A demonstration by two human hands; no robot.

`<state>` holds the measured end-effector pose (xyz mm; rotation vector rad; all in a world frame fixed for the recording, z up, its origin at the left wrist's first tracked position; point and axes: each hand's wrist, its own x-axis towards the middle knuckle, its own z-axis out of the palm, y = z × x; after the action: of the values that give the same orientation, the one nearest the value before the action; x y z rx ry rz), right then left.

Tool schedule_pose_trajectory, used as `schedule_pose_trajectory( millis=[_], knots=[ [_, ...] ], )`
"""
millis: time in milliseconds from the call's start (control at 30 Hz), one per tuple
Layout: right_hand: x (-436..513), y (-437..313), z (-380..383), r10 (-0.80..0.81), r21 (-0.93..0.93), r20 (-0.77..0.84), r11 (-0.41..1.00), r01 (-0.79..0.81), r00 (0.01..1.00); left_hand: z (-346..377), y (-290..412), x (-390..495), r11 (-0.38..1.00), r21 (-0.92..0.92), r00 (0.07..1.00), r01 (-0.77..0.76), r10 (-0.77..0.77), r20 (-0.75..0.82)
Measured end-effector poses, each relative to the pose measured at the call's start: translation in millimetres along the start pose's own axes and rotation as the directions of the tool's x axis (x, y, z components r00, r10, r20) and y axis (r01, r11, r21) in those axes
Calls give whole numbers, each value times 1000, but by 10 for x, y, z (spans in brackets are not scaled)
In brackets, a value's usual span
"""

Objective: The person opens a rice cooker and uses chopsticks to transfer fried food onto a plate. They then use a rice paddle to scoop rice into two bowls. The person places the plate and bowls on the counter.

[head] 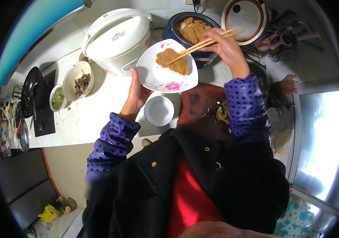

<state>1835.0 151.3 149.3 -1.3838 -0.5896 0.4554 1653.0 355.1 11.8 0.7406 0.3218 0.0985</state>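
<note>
My left hand [138, 93] grips the near left rim of a white plate [145, 71] with a pink flower print. The plate is tilted towards me above the counter. On it lies a mound of brown, crumb-like food [169, 59]. A pair of wooden chopsticks [200, 45] is held in my right hand [226, 49], their tips at the food. Just behind the plate, a dark blue electric cooker [169, 35] stands uncovered, with similar brown crumbly food [191, 32] inside and a small green light. Below the plate sits a small white bowl [159, 110]; its contents are unclear.
A large white rice cooker [118, 38] stands behind my left hand. Further left are a bowl of dark strips [81, 83], a bowl of green slices [57, 99] and a black wok [32, 92]. Peelings [222, 115] lie on the red-brown board [197, 104]. A round lid [243, 20] leans at back right.
</note>
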Motion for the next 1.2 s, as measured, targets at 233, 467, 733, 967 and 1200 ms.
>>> schedule_pose_trajectory(
  millis=[233,467,733,967,1200],
  knots=[
    [69,-74,-116,-213,-96,-117,975,202,970,32,18,-33,999,-47,999,26,-24,40],
    [339,337,-547,-182,-13,-486,979,201,855,77,31,-73,1000,-3,1000,-10,10,-5],
    [471,475,-651,-124,51,-482,984,169,868,62,44,-90,1000,12,1000,-2,2,-4],
    [611,539,-540,-143,96,-553,968,234,821,52,31,-55,1000,4,1000,-1,1,-8],
    [253,74,-513,-372,115,-436,880,461,819,-5,1,17,1000,-28,1000,8,-8,5]
  ],
)
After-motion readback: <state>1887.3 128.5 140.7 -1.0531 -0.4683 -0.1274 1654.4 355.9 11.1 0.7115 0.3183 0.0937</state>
